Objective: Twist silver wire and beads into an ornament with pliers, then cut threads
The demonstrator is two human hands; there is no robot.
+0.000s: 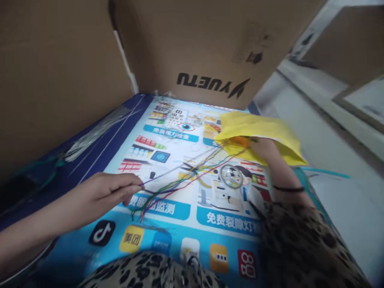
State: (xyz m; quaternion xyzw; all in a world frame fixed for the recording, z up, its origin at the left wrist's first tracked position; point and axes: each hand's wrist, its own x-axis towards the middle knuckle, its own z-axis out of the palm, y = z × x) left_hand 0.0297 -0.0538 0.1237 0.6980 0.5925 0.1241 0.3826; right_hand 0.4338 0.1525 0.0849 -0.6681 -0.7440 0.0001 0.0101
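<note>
My left hand [121, 189] is closed in a pinch on a purple thread, which stretches up and right towards a yellow paper-like pouch [255, 124]. More coloured threads [192, 176], among them red, green, blue and yellow, run from the pouch's mouth down across the printed sheet, their loose ends near my left hand. My right hand [267, 150] reaches into the mouth of the pouch, so its fingers are mostly hidden. Something orange [240, 141] shows inside the opening beside it.
A round clear dish [231, 176] with shiny bits rests on the printed sheet [180, 152]. Tall cardboard panels [186, 48] stand at the back and left. Clear plastic wrapping [99, 134] and a blurred teal object [51, 170] lie left; a thin teal stick [330, 172] pokes out right.
</note>
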